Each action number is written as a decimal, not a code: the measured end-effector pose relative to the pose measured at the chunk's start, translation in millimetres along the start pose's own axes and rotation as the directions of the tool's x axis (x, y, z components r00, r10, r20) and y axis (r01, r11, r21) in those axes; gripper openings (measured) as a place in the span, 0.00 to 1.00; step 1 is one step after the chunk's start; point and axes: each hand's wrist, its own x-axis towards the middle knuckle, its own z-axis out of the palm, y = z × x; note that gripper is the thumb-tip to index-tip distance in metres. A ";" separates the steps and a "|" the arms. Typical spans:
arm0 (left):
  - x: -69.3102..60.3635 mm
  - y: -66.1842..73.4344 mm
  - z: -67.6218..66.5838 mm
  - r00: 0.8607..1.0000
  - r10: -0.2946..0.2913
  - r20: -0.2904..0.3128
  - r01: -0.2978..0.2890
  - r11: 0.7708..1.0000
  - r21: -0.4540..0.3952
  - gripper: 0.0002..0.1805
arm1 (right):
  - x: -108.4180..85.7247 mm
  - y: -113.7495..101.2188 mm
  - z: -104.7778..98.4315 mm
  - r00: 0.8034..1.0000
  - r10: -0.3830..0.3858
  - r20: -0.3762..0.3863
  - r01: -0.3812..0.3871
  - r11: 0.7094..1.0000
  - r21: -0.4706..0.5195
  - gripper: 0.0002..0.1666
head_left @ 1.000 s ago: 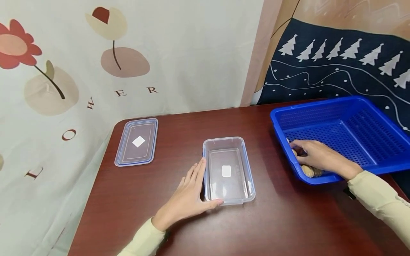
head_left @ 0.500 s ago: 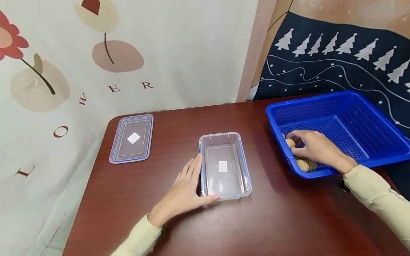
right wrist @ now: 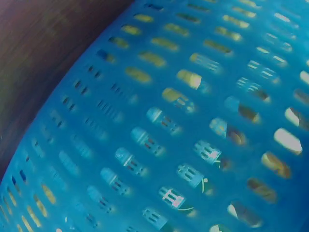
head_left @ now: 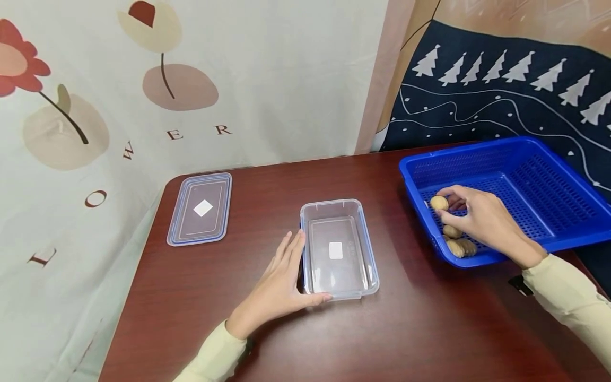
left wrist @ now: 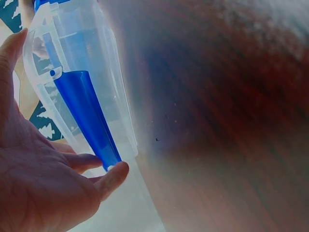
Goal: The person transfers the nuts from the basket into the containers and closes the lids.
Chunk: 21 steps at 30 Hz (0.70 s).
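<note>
My right hand (head_left: pixel 489 220) pinches a round tan walnut (head_left: pixel 439 203) between thumb and fingers, above the near-left part of the blue basket (head_left: pixel 539 212). Several more walnuts (head_left: pixel 455 248) lie below it along the basket's left side. My left hand (head_left: pixel 277 286) rests against a clear plastic container (head_left: pixel 341 276), fingers straight along its left side and thumb at the near rim. In the left wrist view, fingertips of the left hand (left wrist: pixel 53 179) touch the container's blue latch (left wrist: pixel 89 116). The right wrist view shows only the basket's slotted wall (right wrist: pixel 159 125) close up; the right hand is hidden there.
A clear lid (head_left: pixel 200 209) with blue edging and a white label lies flat at the table's far left. The reddish-brown table (head_left: pixel 267 196) meets a printed cloth (head_left: pixel 296 79) at the back. The basket stands to the container's right.
My right hand has lifted a walnut up from the others, which now show more clearly beneath. My left hand stays at the container. The head view has shifted slightly.
</note>
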 end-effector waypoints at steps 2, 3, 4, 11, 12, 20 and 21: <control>-1.1 -0.1 0.8 1.000 0.006 -0.008 -0.006 1.000 -0.007 0.76 | -1.3 -2.1 -0.9 1.000 0.007 -0.025 -0.007 1.000 0.012 0.22; -1.2 -0.1 1.1 1.000 0.012 -0.014 -0.012 1.000 -0.009 0.76 | -1.8 -3.5 -1.4 0.999 0.018 -0.040 -0.017 1.000 0.023 0.23; -1.0 -0.2 1.3 1.000 0.019 -0.019 -0.019 1.000 -0.010 0.76 | -2.1 -5.1 -1.8 0.998 0.029 -0.055 -0.027 0.999 0.037 0.23; 0.5 -1.2 2.7 0.999 0.040 -0.031 -0.039 0.999 0.013 0.76 | -3.0 -20.9 1.2 0.979 0.068 -0.193 -0.045 0.992 0.122 0.24; -0.1 -1.3 2.7 0.999 0.036 -0.027 -0.035 0.999 0.017 0.76 | -2.7 -23.5 2.7 0.976 0.070 -0.204 -0.042 0.989 0.138 0.24; -2.2 -0.3 1.1 1.000 0.018 -0.002 -0.017 0.999 0.042 0.76 | 0.0 -40.0 12.8 0.967 0.029 -0.254 0.019 0.982 0.187 0.23; -2.4 -0.1 0.9 1.000 0.015 -0.001 -0.015 0.999 0.045 0.76 | 0.2 -41.8 13.7 0.966 0.025 -0.257 0.025 0.982 0.186 0.24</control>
